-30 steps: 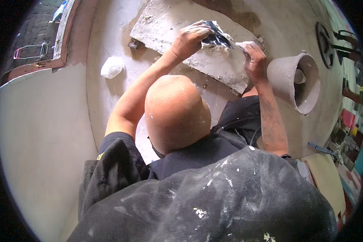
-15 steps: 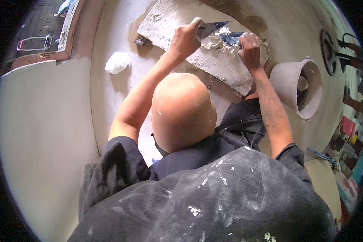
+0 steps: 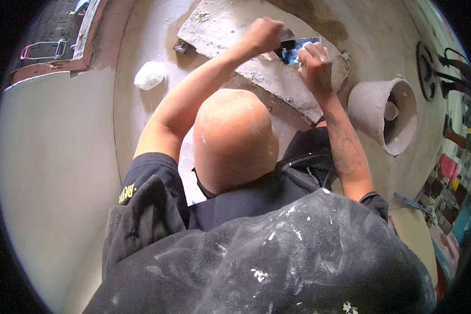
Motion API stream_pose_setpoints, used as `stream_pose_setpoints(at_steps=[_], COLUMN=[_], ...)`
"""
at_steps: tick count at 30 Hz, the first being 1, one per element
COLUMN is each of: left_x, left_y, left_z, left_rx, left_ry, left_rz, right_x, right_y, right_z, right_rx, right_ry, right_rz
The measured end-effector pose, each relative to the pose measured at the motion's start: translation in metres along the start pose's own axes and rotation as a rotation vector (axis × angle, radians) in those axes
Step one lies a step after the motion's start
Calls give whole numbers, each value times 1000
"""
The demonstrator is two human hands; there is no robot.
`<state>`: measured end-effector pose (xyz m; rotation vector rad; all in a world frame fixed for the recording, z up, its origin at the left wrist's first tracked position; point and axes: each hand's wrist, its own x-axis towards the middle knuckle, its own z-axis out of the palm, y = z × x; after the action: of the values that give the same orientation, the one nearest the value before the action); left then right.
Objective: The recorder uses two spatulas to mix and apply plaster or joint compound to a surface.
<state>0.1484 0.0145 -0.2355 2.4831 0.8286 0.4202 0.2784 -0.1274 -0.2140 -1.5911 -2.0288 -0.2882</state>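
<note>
Both my hands work over a long board [image 3: 220, 26] smeared with pale, rough plaster. My left hand [image 3: 265, 35] is closed on a putty knife [image 3: 287, 35]; only a small grey part of it shows beside the fist. Just to the right, my right hand [image 3: 315, 63] grips a second, broad-bladed putty knife [image 3: 310, 42], whose blade catches a blue reflection. The two tools meet or overlap above the middle of the board, and I cannot tell whether they touch. Wet plaster between them is mostly hidden.
A plaster-coated bucket [image 3: 366, 112] lies tipped to the right of the board, a small round object inside. A white lump or bag [image 3: 149, 76] rests on the left. Farther right are a dark wheel-shaped object [image 3: 426, 70] and clutter. A pale panel [image 3: 52, 172] stands left.
My left hand has shifted right and slightly down, bringing the knives together. The right hand has moved a little left, its blade turned. The white plaster clump between them is now hidden.
</note>
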Motion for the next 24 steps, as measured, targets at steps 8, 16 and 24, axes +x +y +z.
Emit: stream_pose_setpoints(at_steps=[8, 16, 24], left_x=[-2, -12, -32], left_y=[-50, -50, -39], left_z=[39, 42, 19], left_rx=[-568, -672, -855], left_ry=[171, 85, 186], left_rz=[-452, -442, -381], right_x=[-33, -39, -16], right_y=[5, -19, 70], right_z=[-19, 15, 50], right_rx=[16, 17, 32], right_ry=[-137, -178, -159], right_rz=[571, 71, 473])
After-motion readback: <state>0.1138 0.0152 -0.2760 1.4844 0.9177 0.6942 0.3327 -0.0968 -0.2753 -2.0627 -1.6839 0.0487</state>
